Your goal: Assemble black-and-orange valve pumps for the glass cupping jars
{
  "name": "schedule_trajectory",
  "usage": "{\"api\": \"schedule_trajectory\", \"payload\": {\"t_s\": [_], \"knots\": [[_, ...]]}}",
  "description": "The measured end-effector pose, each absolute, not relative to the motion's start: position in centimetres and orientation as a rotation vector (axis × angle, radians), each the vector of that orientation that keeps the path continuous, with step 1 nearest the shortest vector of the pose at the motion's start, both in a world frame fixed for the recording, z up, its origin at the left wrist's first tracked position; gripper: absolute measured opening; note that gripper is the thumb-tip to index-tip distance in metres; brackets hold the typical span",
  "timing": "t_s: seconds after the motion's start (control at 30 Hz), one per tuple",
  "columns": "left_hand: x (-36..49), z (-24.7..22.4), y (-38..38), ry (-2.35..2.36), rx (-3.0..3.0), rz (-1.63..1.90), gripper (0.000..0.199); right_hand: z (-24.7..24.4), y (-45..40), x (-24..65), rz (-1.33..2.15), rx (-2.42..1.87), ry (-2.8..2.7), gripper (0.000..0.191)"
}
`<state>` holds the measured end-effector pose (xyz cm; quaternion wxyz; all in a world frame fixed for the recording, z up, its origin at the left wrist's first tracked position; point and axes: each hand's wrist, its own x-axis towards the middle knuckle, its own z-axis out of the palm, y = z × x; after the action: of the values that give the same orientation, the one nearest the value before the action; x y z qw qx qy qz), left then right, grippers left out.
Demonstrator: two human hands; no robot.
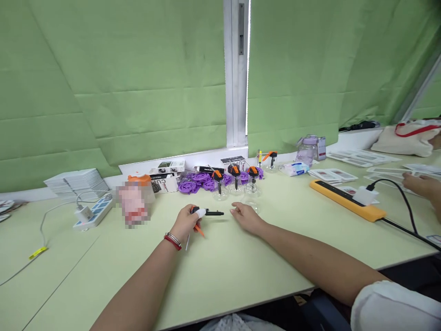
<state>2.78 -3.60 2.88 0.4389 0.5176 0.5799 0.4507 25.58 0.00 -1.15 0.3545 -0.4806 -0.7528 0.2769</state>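
Note:
My left hand is closed around a black-and-orange clamp-like part. A black stem points right from it, while an orange lever and a thin metal rod hang below. My right hand is a little way off to the right, fingers loosely bent and slightly apart, with nothing visible in them. Just behind it a clear round disc lies on the table. Further back stand several similar assemblies, each with an orange-and-black head, a black stem and a clear suction-cup base.
Purple plastic parts and small boxes line the back. Left are a blurred pink pack and a white power strip. A yellow power strip with a black cable lies right. Another person's hand touches sheets at far right.

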Motion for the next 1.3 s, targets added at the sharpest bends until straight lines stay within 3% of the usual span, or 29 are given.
{"api": "schedule_trajectory", "payload": {"t_s": [0.1,0.33,0.6,0.73,0.9,1.3], "knots": [[2.2,2.0,-3.4,1.508,1.200,1.106,0.032,-2.1,0.7,27.5,0.681,-1.387,-1.864,0.041],[2.2,1.4,-3.2,1.604,1.249,1.068,0.037,-2.5,0.9,30.5,0.726,-1.638,-1.533,0.040],[2.6,0.9,-3.2,1.644,1.291,1.060,0.036,-2.0,-0.6,27.8,0.709,-1.363,-1.949,0.038],[3.0,0.7,-3.3,1.504,1.293,1.086,0.036,-1.7,-0.9,25.0,0.681,-1.103,-2.143,0.054],[3.2,0.7,-3.5,1.362,1.238,1.072,0.043,-1.5,-0.8,22.3,0.633,-0.915,-2.210,0.022],[5.0,0.4,-3.4,1.347,1.337,0.979,0.032,-1.6,-0.2,22.6,0.668,-1.113,-2.154,0.021]]}}
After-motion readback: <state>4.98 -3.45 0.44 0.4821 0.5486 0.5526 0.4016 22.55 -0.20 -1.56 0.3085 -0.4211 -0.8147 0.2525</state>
